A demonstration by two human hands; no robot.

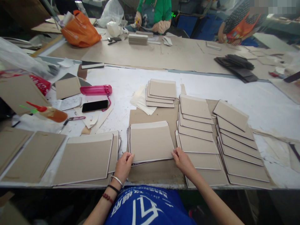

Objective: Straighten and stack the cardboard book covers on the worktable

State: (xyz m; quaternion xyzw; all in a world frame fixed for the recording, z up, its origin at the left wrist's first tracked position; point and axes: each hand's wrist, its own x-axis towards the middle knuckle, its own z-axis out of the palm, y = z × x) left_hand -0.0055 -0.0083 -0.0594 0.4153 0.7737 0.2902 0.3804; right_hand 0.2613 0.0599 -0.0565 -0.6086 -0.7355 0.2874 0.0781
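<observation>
The two hands are apart from each other, at opposite near corners of a small stack of panels (152,140); the left hand (125,162) pinches its near left corner and the right hand (182,158) its near right corner, thumbs on top, though how far the fingers reach underneath is hard to tell. The stack lies on a brown sheet (159,175) at the near side of the white worktop (122,81), between a left pile (84,161) and a fanned column (198,140) of similar panels; a smaller pile (162,89) sits beyond it.

The panels look like thin board with dark-edged rims; they should be light and stiff, unlikely to sag between two grips, but smooth enough to slide over one another; the corners would probably dent first, so a soft pinch on both side edges, taking every layer together, seems the safest hold.
</observation>
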